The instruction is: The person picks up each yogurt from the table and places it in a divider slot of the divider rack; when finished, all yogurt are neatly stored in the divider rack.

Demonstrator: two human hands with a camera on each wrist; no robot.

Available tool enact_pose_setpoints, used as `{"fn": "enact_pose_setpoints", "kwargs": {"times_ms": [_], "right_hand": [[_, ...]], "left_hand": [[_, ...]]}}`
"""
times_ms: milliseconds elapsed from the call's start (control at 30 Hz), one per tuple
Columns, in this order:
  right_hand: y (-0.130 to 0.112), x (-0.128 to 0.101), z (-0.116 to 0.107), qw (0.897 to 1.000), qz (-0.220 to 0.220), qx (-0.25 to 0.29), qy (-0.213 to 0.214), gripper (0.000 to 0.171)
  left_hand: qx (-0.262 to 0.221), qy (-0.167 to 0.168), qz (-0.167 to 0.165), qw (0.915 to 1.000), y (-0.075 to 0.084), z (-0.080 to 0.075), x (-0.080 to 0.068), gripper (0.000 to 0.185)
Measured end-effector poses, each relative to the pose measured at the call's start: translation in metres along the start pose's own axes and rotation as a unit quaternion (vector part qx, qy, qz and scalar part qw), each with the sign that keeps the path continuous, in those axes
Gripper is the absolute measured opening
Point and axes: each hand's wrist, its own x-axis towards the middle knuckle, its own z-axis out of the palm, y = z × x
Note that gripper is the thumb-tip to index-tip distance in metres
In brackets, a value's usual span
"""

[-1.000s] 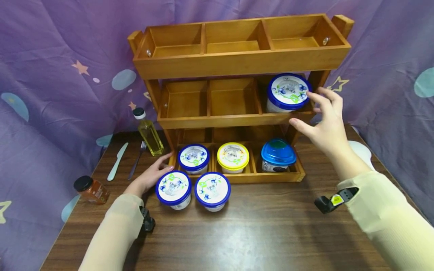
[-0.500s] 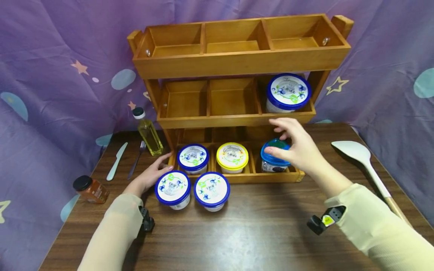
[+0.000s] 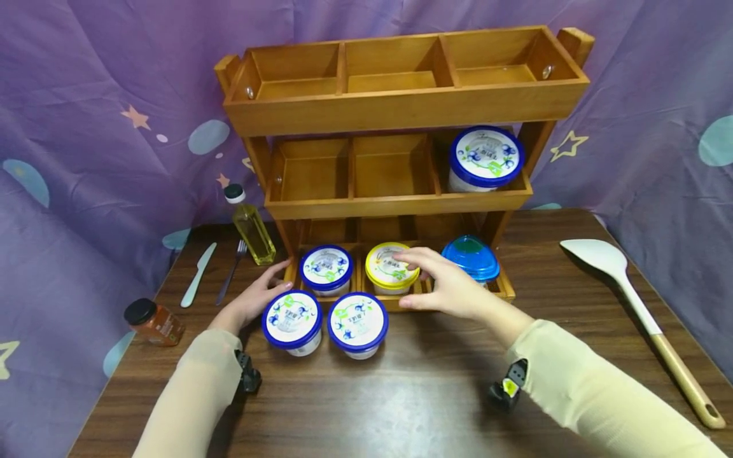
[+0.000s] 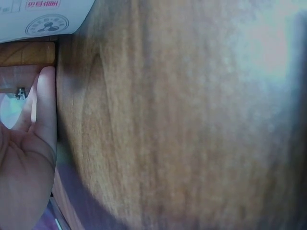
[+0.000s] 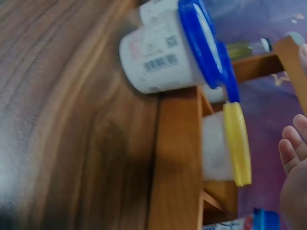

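Note:
My left hand [image 3: 258,299] rests against the lower left corner of the wooden rack [image 3: 406,108], fingers fairly straight along its side and thumb by the front. In the left wrist view the thumb [image 4: 46,96] reaches the rack's wooden end. My right hand [image 3: 443,286] hovers in front of the bottom tier, thumb and fingers spread, fingertips overlapping the edge of a yellow-lidded tub [image 3: 392,266]. Left of that tub, a blue-lidded tub [image 3: 326,267] fills the left compartment. Two more tubs with blue lids, a left one [image 3: 292,318] and a right one [image 3: 357,323], stand on the table before the rack.
A larger blue-lidded tub [image 3: 485,156] sits in the middle tier's right compartment. A container with a clear blue lid [image 3: 471,257] is below it. At left are an oil bottle [image 3: 254,229], fork [image 3: 231,273], knife [image 3: 198,275] and jar [image 3: 154,322]; a white spatula [image 3: 607,259] lies right.
My right hand has come down and left from beside the large tub on the middle tier, past the clear blue lid, to the yellow-lidded tub. My left hand has stayed in place.

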Motion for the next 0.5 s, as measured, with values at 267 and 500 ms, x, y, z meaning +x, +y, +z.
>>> {"fn": "enact_pose_setpoints", "kwargs": {"times_ms": [267,500], "right_hand": [[-0.003,0.003,0.032,0.998,-0.016,0.021,-0.064,0.071],[-0.008,0.005,0.053,0.996,-0.026,0.003,-0.09,0.07]], "left_hand": [[0.0,0.01,-0.006,0.9999,-0.027,-0.001,0.017,0.069],[-0.003,0.011,-0.011,0.9999,-0.03,0.0,0.019,0.069]]}}
